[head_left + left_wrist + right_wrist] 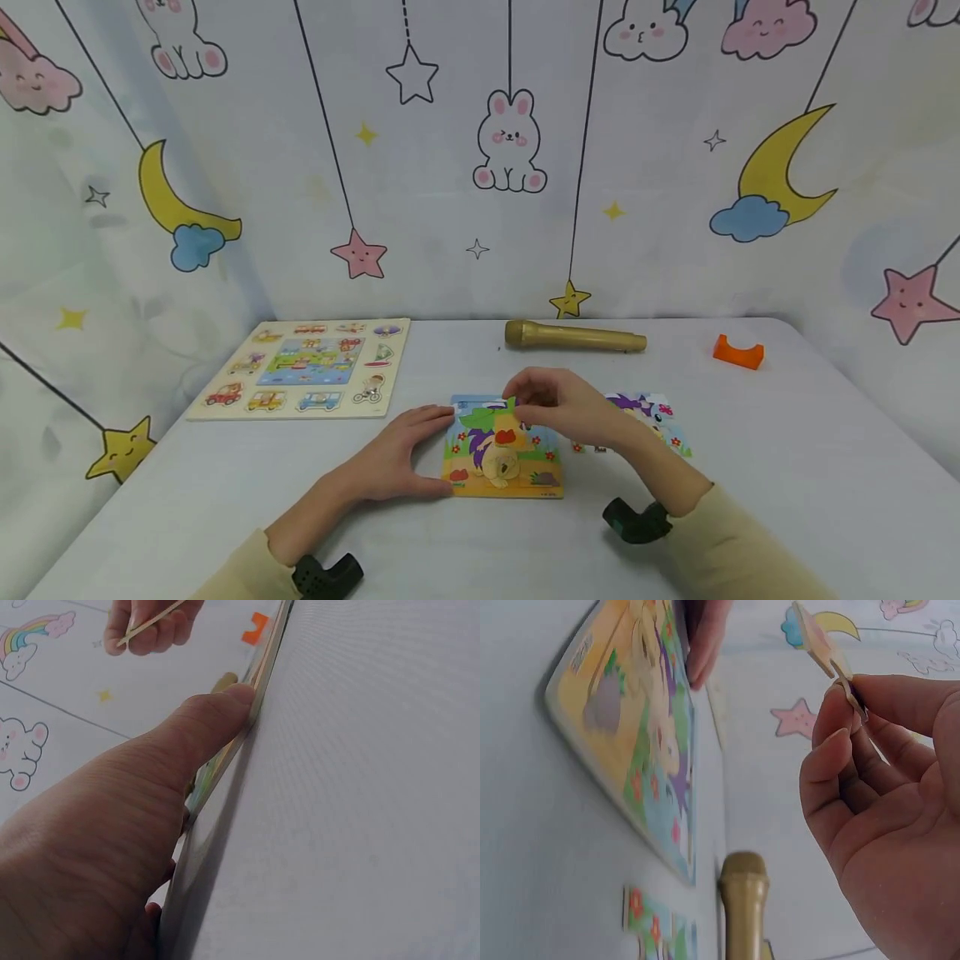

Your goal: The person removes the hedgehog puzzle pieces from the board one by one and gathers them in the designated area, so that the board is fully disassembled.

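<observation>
A small wooden picture puzzle board (551,490) lies on the table between the hands, with purple, green and yellow pieces in its picture. Along its left edge rests my left hand (393,458), thumb near the lower corner and fingers near the upper one. The left wrist view has that straight thumb (214,720) pressing the board's edge; its other fingers are mostly hidden. Over the board's upper right, my right hand (570,407) pinches a thin wooden puzzle piece (821,641) between thumb and fingertips. The piece is tilted and clear of the board.
Loose puzzle pieces (667,417) lie right of the board, partly behind the right forearm. A gold microphone (577,337) lies behind, with an orange curved block (738,353) at the back right. A larger vehicle puzzle board (247,367) sits at the back left, before a patterned cloth.
</observation>
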